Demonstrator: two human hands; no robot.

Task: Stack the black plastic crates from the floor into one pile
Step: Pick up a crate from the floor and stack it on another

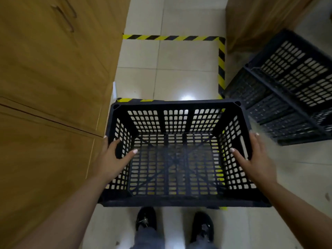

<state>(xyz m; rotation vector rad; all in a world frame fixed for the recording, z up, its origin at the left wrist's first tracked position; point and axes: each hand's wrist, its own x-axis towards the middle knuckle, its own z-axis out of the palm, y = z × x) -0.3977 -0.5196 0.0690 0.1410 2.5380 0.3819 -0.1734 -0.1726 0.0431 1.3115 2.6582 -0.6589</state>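
Observation:
A black perforated plastic crate (177, 201) is held upright and open side up in front of me, above the tiled floor. My left hand (111, 159) grips its left wall, thumb inside and fingers outside. On the opposite wall my right hand (255, 159) grips the same way, thumb inside, beside the slotted handle. A second black crate (287, 83) lies tipped on the floor at the right, its perforated bottom facing up toward me.
Wooden cabinets (50, 87) fill the left side. A brown cabinet or box (260, 20) stands at the back right. Yellow-and-black hazard tape (221, 65) marks a rectangle on the tiles ahead. My two black shoes (146, 220) stand just below the held crate.

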